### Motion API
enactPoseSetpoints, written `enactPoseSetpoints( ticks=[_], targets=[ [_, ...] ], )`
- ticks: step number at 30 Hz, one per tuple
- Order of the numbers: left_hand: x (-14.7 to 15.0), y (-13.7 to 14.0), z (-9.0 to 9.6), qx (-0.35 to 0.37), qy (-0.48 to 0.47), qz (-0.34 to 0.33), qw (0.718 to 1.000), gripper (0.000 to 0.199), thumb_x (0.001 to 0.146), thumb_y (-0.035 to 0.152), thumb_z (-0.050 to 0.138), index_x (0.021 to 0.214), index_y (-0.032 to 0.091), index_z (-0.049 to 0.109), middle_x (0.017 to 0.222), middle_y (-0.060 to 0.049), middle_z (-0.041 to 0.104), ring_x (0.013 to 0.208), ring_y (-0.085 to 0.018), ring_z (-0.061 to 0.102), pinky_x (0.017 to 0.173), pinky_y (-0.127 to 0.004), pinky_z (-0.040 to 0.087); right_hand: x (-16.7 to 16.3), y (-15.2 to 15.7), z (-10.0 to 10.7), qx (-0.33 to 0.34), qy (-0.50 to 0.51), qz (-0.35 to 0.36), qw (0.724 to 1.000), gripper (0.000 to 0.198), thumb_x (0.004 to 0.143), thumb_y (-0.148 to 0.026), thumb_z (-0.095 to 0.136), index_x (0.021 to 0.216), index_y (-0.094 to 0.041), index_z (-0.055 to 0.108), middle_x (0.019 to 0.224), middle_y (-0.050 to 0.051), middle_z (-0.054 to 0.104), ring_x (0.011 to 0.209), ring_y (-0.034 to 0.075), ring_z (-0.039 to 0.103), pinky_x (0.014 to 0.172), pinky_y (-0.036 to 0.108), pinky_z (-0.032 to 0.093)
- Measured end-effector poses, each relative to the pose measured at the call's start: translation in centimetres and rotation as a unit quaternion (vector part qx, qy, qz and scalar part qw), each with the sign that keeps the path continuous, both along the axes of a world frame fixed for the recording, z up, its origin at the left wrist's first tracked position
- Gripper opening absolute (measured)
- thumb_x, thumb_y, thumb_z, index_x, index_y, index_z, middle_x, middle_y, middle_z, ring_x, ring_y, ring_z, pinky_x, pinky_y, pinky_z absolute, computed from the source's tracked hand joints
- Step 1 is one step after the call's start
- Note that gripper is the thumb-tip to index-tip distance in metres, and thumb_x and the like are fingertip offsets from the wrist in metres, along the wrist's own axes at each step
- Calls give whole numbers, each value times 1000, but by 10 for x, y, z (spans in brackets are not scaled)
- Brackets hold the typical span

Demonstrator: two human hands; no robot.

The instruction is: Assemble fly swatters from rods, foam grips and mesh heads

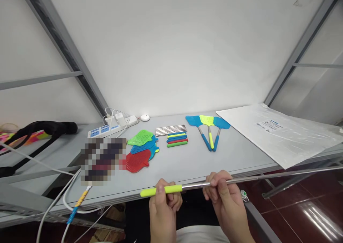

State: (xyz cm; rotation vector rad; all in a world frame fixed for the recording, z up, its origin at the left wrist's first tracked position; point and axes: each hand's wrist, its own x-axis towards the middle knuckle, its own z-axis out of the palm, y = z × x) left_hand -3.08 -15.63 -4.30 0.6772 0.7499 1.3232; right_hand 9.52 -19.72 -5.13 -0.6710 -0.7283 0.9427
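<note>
My left hand (164, 203) is closed round the yellow-green grip of a telescopic rod (193, 186). Farther along, my right hand (224, 196) pinches the rod's metal shaft, which stretches out to the right edge of the view. The rod lies level just in front of the table edge. Beyond it on the table are several loose coloured handles (177, 139), a row of short metal rods (169, 130), and a stack of leaf-shaped swatter heads (138, 161) in red, blue and green. Three assembled fly swatters (210, 136) lie fanned out farther right.
A white plastic mailing bag (281, 132) covers the table's right side. At the left are a power strip (104, 130) with white cables, a blurred-out patch and a black curved object (48, 128). Metal frame posts (72, 64) rise at both sides.
</note>
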Motion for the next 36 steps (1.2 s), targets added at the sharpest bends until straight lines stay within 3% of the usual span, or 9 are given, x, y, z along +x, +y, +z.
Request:
enactPoseSetpoints(
  ticks=[7, 12, 19, 28, 33, 36],
  targets=[
    [-30, 19, 14, 11, 9, 68, 998, 41, 89, 40, 51, 55, 20, 42, 43, 5, 30, 43, -10, 29, 45, -23, 30, 9, 0, -5, -71, -4, 53, 996, 22, 93, -41, 58, 90, -21, 67, 57, -6, 36, 51, 9, 35, 55, 26, 36],
    [-40, 28, 26, 6, -8, 130, 992, 40, 88, 39, 51, 54, 20, 41, 42, 6, 30, 39, -9, 25, 42, -24, 28, 28, 0, 3, -79, 13, -10, 997, 16, 89, -37, 66, 91, -21, 66, 59, -5, 47, 51, 9, 45, 53, 25, 40],
    [-41, 25, 33, -5, -24, 152, 988, 43, 89, 40, 51, 54, 20, 36, 42, 6, 29, 38, -9, 25, 42, -25, 27, 39, -1, 1, -106, -15, -62, 992, 15, 83, -33, 73, 88, -20, 67, 64, -2, 58, 53, 10, 54, 54, 24, 43],
    [-13, 12, 22, -28, -74, 140, 987, 45, 90, 48, 51, 59, 21, 32, 42, 8, 27, 36, -9, 21, 38, -24, 23, 36, -3, 2, -42, -66, -78, 994, 4, 85, -26, 71, 86, -22, 71, 66, -1, 60, 52, 9, 57, 51, 23, 47],
    [11, -4, 10, -31, -58, 36, 997, 46, 94, 49, 44, 60, 21, 34, 41, 9, 29, 34, -7, 21, 37, -21, 24, 3, 0, -3, -37, -93, -4, 995, 2, 83, -23, 73, 83, -22, 73, 69, 1, 63, 52, 9, 58, 47, 21, 44],
    [17, -9, 5, -9, -45, 18, 999, 46, 94, 51, 44, 60, 21, 36, 42, 8, 31, 34, -7, 25, 37, -21, 27, -5, 1, -5, -61, -83, 6, 995, 4, 82, -25, 74, 84, -22, 73, 69, 1, 65, 52, 9, 57, 47, 20, 43]
  ],
)
